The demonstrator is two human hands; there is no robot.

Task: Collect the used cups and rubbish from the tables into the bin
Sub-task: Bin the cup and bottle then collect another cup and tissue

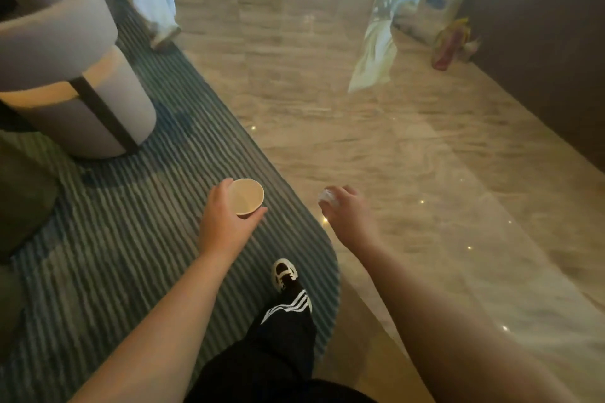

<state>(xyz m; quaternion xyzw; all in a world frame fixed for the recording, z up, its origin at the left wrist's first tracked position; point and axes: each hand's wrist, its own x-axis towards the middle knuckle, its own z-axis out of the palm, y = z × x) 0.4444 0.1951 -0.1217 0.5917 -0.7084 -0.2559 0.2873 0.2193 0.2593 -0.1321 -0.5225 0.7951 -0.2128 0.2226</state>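
The left hand (226,219) is gripping a paper cup (246,197) upright by its side, while the right hand (343,206) is clutching crumpled white rubbish (326,197). Both are being carried over rug and floor; no bin showing, so finding it looks next.

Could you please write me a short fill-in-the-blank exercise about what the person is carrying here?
1. The left hand holds a paper ____.
2. The right hand grips a crumpled white ____.
3. The shoe steps on a striped ____.

Missing words: cup; wad; rug.
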